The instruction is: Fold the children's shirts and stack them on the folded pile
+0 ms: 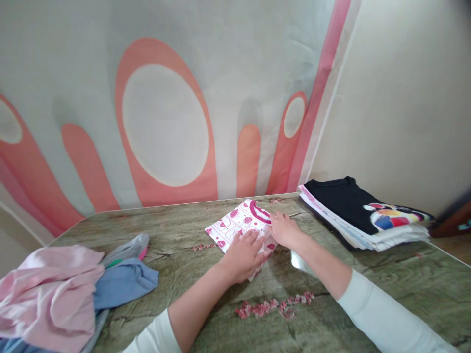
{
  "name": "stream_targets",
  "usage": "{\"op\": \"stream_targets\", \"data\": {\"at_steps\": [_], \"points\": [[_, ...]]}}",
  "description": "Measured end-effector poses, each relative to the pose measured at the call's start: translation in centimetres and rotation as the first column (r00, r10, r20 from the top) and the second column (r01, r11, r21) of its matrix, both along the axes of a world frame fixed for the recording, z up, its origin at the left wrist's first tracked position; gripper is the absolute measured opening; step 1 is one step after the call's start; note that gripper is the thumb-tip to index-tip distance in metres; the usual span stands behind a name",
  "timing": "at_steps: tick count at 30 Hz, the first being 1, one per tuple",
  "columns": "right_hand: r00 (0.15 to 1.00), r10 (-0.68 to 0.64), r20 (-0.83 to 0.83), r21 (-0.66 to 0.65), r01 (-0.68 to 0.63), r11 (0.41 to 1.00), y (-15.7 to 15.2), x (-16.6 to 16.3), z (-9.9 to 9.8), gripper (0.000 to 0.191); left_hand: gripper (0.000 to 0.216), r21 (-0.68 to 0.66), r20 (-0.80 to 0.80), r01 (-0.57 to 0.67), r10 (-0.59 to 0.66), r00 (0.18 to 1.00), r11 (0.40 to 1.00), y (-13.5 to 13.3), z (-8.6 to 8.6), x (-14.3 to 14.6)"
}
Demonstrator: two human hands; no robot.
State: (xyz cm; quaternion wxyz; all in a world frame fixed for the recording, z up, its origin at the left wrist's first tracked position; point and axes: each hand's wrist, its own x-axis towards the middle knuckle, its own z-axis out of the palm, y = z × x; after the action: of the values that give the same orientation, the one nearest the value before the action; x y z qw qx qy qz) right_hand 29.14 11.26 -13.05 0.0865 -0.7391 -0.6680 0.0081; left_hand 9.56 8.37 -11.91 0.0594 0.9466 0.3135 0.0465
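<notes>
A folded white T-shirt (228, 226) with a pink print and a magenta collar lies on the wood-patterned tabletop. Flat across its near part rests my left hand (243, 257), fingers spread over the cloth. My right hand (285, 230) is at the shirt's right edge, just below the collar, with its fingers bent and closed on the fabric there. The cloth under both palms is hidden.
At the right stands a stack of folded clothes, topped by a black T-shirt (338, 203) with a colourful print. Loose pink (55, 289) and blue (127, 282) garments lie heaped at the left. A patterned wall (228, 73) rises behind the table (176, 314).
</notes>
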Motion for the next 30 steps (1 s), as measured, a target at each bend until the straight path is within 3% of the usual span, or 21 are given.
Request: {"op": "stream_targets", "data": {"at_steps": [6, 13, 18, 23, 30], "points": [[0.998, 0.023, 0.054, 0.003, -0.023, 1.0, -1.0, -2.1, 0.1, 0.063, 0.058, 0.075, -0.024, -0.139, 0.141, 0.99, 0.987, 2.9, -1.2, -2.1], [0.997, -0.06, 0.05, -0.098, 0.064, 0.993, -2.6, -4.3, 0.7, 0.069, 0.057, 0.096, -0.044, -0.184, 0.189, 0.981, 0.978, 2.8, -1.8, -2.0], [1.0, -0.018, -0.014, -0.182, 0.015, 0.983, -1.7, -3.6, 0.5, 0.074, 0.061, 0.052, -0.071, -0.222, 0.226, 0.972, 0.974, 1.3, -0.8, -1.1], [0.995, 0.053, -0.082, -0.19, -0.067, 0.979, -0.1, -1.9, -0.7, 0.077, 0.063, -0.031, -0.128, -0.235, 0.229, 0.965, 0.972, -1.9, 0.8, 0.4], [0.958, 0.244, -0.15, -0.091, -0.259, 0.962, 1.1, 0.1, -2.2, 0.079, 0.066, -0.13, -0.1, -0.057, 0.044, 0.994, 0.99, -5.3, 1.9, 1.5]]}}
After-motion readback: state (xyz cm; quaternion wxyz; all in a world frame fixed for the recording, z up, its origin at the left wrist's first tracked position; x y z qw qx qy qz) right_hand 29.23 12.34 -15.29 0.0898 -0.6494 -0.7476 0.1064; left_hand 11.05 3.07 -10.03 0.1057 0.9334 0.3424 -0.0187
